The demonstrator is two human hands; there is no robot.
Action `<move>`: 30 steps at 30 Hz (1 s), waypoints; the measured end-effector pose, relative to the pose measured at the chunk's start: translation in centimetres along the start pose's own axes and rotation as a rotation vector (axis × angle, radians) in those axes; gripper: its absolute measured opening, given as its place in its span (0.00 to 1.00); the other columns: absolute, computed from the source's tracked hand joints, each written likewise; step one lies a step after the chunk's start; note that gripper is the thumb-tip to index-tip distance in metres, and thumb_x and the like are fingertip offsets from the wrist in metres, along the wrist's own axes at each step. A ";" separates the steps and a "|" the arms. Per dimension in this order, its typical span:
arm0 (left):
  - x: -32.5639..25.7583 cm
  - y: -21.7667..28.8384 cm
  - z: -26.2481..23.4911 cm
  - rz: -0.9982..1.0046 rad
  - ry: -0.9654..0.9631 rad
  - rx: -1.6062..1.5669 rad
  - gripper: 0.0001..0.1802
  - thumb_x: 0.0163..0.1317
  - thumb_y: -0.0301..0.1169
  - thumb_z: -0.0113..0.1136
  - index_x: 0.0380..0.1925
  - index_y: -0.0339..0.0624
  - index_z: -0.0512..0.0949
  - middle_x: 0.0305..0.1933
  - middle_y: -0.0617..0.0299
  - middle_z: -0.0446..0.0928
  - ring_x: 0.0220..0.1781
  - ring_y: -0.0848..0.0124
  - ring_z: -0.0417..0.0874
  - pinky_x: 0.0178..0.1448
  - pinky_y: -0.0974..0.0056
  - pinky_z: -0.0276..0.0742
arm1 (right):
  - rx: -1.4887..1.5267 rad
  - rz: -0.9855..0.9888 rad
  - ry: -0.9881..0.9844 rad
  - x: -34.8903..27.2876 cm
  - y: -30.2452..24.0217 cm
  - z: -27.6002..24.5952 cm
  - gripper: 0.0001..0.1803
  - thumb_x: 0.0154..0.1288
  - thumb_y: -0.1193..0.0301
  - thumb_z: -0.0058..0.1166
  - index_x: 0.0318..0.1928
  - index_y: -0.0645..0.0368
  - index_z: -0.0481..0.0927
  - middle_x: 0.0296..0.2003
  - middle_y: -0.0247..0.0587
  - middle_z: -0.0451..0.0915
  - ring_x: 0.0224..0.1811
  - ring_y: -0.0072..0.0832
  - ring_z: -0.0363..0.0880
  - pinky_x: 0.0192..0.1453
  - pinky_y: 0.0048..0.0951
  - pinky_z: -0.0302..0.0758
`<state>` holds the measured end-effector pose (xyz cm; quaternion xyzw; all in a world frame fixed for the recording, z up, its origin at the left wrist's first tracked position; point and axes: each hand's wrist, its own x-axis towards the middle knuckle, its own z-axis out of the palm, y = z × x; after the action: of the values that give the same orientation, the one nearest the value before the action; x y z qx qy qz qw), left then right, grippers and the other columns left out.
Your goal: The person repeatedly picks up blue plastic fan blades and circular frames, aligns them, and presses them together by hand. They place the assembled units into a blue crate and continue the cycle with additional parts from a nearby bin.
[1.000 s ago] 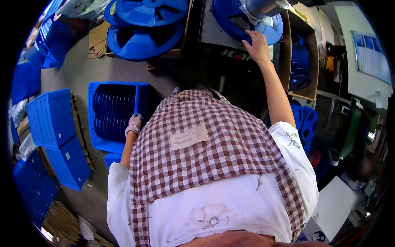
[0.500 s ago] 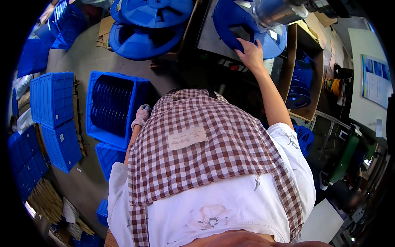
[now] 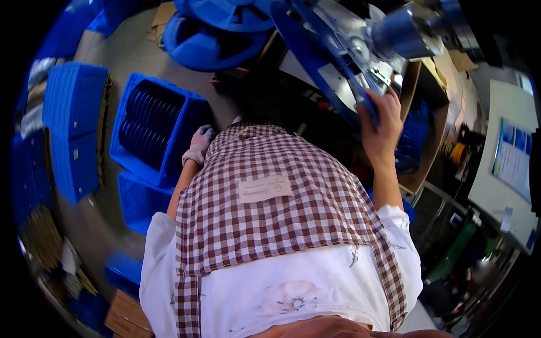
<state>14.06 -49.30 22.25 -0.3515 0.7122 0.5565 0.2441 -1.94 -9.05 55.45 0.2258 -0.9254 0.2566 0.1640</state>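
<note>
My bare right hand [image 3: 383, 121] is closed on the lower edge of a large blue plastic reel [image 3: 315, 59], which stands tilted and is blurred by motion. Right beside the reel is the metal cylinder [image 3: 403, 34] of a machine, above a pale work surface. My left hand [image 3: 198, 143] wears a light glove and hangs low beside my checked apron, close to the right side of a blue crate [image 3: 120, 143]. Its fingertips are hidden, so its grip is unclear. Inside that crate dark discs [image 3: 149, 115] stand in two rows.
More large blue reels [image 3: 211, 48] are stacked at the far left of the machine. A cardboard box [image 3: 431, 163] with blue reels stands right of it. Stacked blue bins [image 3: 76, 101] line the left, and another blue crate [image 3: 143, 203] sits below the nearer one.
The blue reel has gone from lying nearly flat to tilted up on edge. My right hand has moved down and right, now gripping its edge. My left hand stays beside the crate.
</note>
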 end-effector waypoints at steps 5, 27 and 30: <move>-4.6 11.3 -0.1 0.220 0.004 -0.571 0.27 0.69 0.45 0.51 0.63 0.44 0.66 0.59 0.57 0.73 0.57 0.69 0.75 0.62 0.63 0.69 | 1.269 0.360 -0.081 3.8 -1.2 1.8 0.19 0.73 0.66 0.46 0.56 0.67 0.71 0.40 0.38 0.75 0.41 0.23 0.73 0.48 0.25 0.71; -5.8 16.2 6.5 0.143 0.038 -0.705 0.27 0.66 0.48 0.53 0.61 0.46 0.69 0.54 0.55 0.76 0.55 0.64 0.76 0.61 0.61 0.71 | 1.277 0.366 -0.651 15.7 -4.5 9.8 0.15 0.70 0.66 0.48 0.49 0.64 0.74 0.28 0.39 0.76 0.29 0.26 0.73 0.41 0.25 0.72; -3.4 12.1 7.7 0.276 0.295 -0.346 0.22 0.66 0.42 0.53 0.56 0.44 0.74 0.51 0.52 0.79 0.52 0.61 0.79 0.58 0.62 0.72 | 1.092 0.193 -0.660 16.7 -4.6 10.6 0.20 0.72 0.66 0.46 0.58 0.65 0.72 0.28 0.36 0.76 0.28 0.21 0.72 0.36 0.21 0.69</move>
<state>6.53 -39.52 30.22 -0.3649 0.6753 0.6409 -0.0042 -15.69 -23.98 55.62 0.2595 -0.6794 0.6213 -0.2916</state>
